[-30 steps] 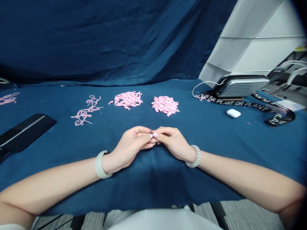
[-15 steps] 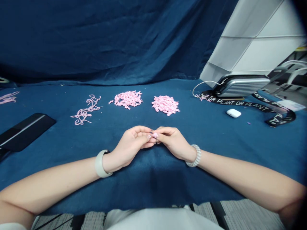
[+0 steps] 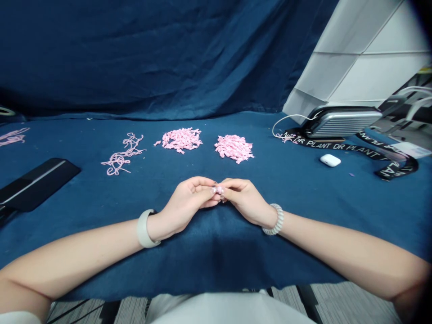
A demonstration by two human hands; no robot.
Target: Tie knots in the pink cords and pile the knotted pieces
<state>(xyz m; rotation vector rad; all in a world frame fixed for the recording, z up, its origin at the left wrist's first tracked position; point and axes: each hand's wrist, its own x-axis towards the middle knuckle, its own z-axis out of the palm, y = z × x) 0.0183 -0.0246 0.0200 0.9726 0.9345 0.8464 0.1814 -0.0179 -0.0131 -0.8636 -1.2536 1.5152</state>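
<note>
My left hand (image 3: 191, 196) and my right hand (image 3: 243, 198) meet above the front middle of the blue cloth. Between their pinched fingertips is a small pink yarn piece (image 3: 219, 190), mostly covered by the fingers; its exact shape is too small to make out. Beyond the hands lie two heaps of small pink yarn pieces, a left heap (image 3: 182, 139) and a right heap (image 3: 234, 148). Loose pink yarn strands (image 3: 119, 157) lie tangled farther left.
A black flat device (image 3: 38, 184) rests at the left, with more pink strands (image 3: 12, 136) behind it. On the right are a white earbud case (image 3: 330, 160), a black lettered strap (image 3: 332, 145) and a ribbed silver case (image 3: 346, 123) with a white cable. A blue curtain (image 3: 145, 58) hangs behind.
Both hands stay together on the pink yarn piece, with the left fingertips slightly closer to the right ones. The whole view has shifted very slightly.
</note>
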